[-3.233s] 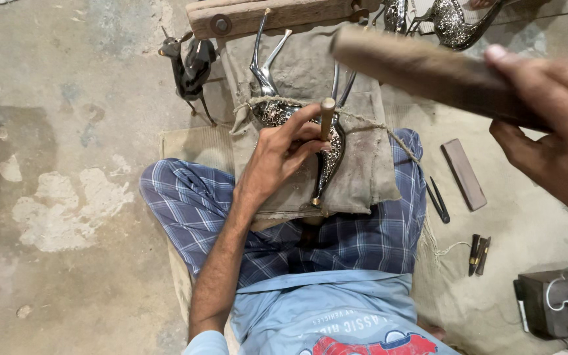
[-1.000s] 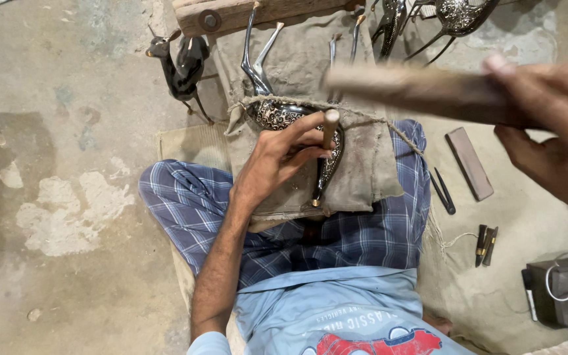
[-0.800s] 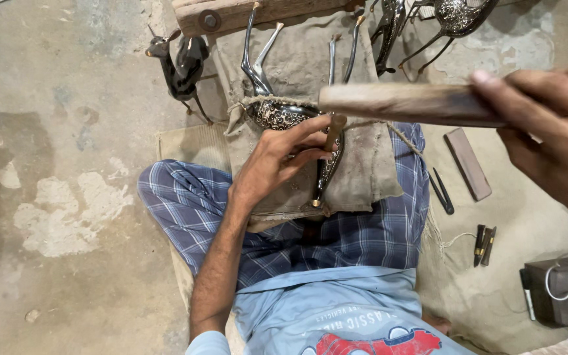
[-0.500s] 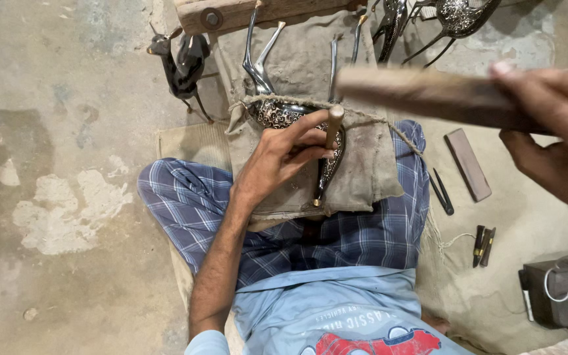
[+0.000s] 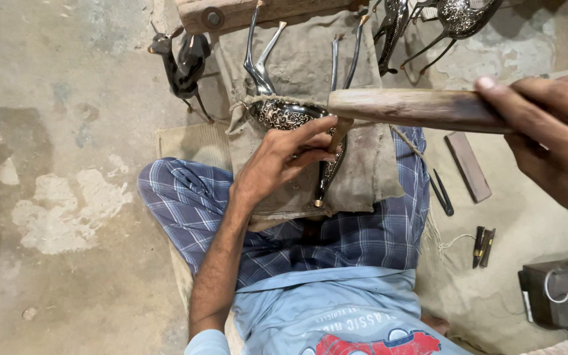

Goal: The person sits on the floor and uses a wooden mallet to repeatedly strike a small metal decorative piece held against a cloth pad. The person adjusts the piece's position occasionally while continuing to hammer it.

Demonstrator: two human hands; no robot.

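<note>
My left hand [image 5: 277,164] grips a short punch [image 5: 338,133], its tip set on an engraved metal animal figure [image 5: 284,112]. That figure lies legs-up on a brown cloth [image 5: 304,52] spread over my lap. My right hand [image 5: 553,131] is closed around a thick wooden baton [image 5: 415,108] held level. The baton's far end rests at the top of the punch.
A black deer figure [image 5: 182,62] stands on the floor at upper left. A wooden block [image 5: 244,12] and more metal figures [image 5: 455,20] sit at the top. At right lie a flat stone [image 5: 468,166], small tools [image 5: 440,192] and a grey box [image 5: 560,292].
The baton was raised half a second ago and has come down onto the punch's top. My left hand keeps the punch on the figure.
</note>
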